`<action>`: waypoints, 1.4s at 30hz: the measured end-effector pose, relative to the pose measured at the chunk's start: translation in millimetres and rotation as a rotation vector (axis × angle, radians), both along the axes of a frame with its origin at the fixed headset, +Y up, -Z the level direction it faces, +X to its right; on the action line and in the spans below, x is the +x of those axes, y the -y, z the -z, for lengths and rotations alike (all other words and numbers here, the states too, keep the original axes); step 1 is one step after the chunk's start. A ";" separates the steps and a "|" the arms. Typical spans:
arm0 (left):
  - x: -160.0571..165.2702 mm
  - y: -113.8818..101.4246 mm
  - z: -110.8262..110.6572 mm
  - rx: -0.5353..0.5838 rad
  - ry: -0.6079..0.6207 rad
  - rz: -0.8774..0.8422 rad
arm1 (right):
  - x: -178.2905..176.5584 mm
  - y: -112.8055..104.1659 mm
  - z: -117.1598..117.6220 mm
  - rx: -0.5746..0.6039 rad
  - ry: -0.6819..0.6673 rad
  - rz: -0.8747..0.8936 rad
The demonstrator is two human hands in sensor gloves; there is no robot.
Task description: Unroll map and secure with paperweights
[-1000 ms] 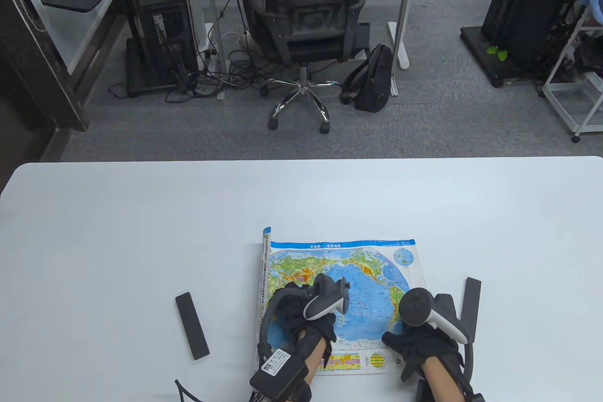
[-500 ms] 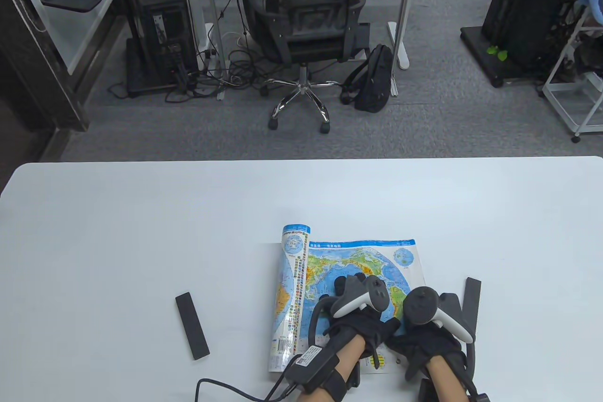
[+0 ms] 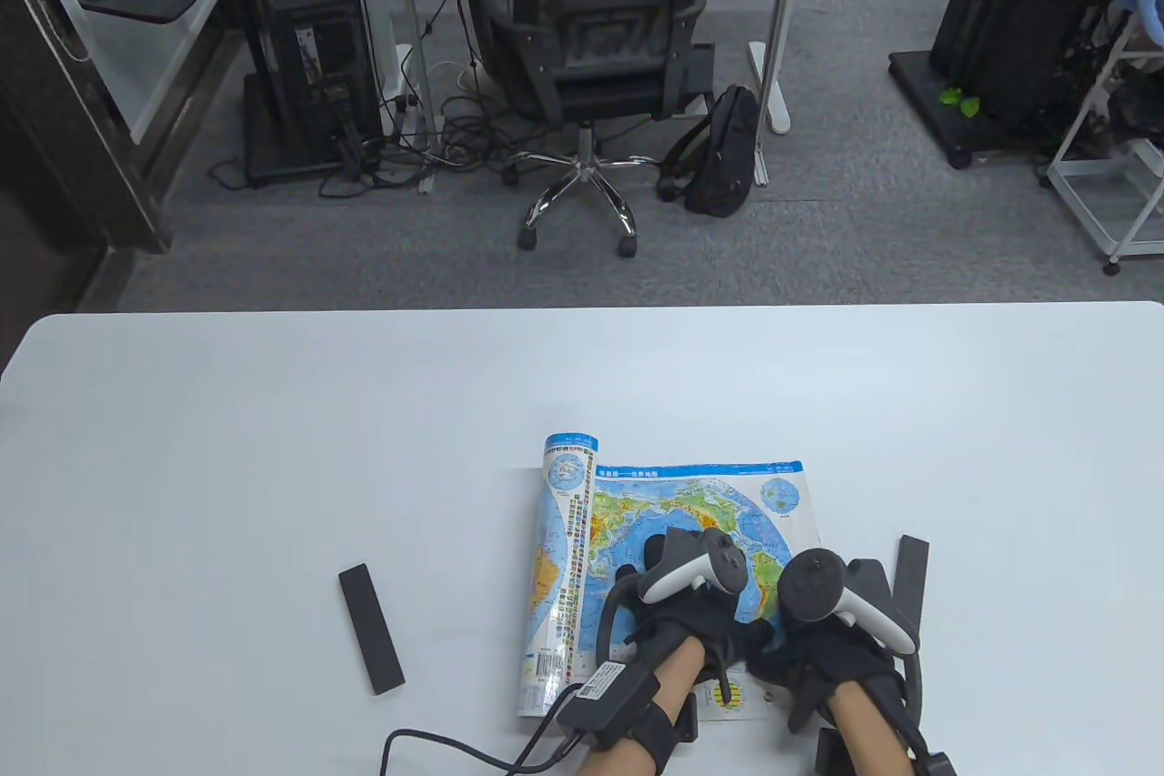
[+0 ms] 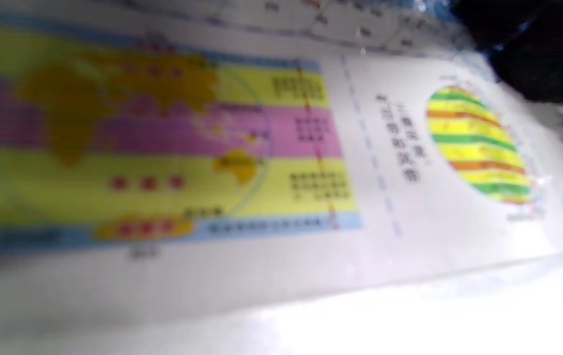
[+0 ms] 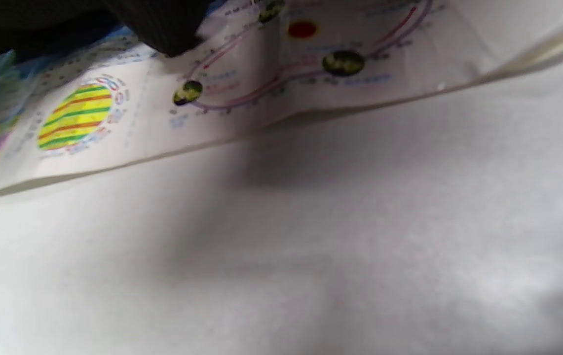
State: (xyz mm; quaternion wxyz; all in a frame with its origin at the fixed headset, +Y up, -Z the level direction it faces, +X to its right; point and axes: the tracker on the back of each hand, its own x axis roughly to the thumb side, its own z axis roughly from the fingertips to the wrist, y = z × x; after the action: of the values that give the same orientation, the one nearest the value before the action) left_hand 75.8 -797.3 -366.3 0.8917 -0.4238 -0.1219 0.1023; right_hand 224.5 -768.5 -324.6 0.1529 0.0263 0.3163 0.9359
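Observation:
The world map (image 3: 700,494) lies on the white table (image 3: 273,448), flat on its right part. Its left part curls up into a loose roll (image 3: 564,539). My left hand (image 3: 691,612) rests on the map's middle, just right of the roll. My right hand (image 3: 818,649) presses the map's lower right part. One black bar paperweight (image 3: 370,628) lies on the table left of the map. The other (image 3: 914,562) lies just right of the map, partly hidden by my right hand. The right wrist view shows a gloved finger (image 5: 163,24) on the map's bottom margin (image 5: 261,88).
The map sits close to the table's near edge. The table stretches far to the left, right and back. An office chair (image 3: 591,21) and a black backpack (image 3: 723,148) stand on the floor beyond the table's far edge.
My left hand moved right, next to my right hand. The map's left part, flat one second ago, curled back into a roll. Little has moved in the last half second.

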 end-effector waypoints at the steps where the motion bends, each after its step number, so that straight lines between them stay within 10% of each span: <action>1: -0.2 -0.7 -0.6 -0.001 0.000 0.001 | -0.5 -1.9 -0.2 -0.003 -0.005 -0.005; 12: -0.5 0.8 -2.3 0.009 0.005 0.000 | 32.1 -86.1 -17.5 0.263 0.038 0.203; 28: -0.1 2.7 -3.0 0.024 0.004 -0.002 | 119.4 1.5 2.1 0.028 0.448 0.028; 42: 0.5 3.7 -6.5 0.044 -0.010 0.008 | 101.2 -12.7 4.0 0.168 0.376 -0.183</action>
State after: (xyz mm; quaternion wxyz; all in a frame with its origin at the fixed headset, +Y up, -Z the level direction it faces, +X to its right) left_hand 76.3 -801.0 -359.8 0.9018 -0.4041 -0.1178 0.0982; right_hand 325.6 -755.8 -328.5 0.1209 -0.1649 0.2043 0.9573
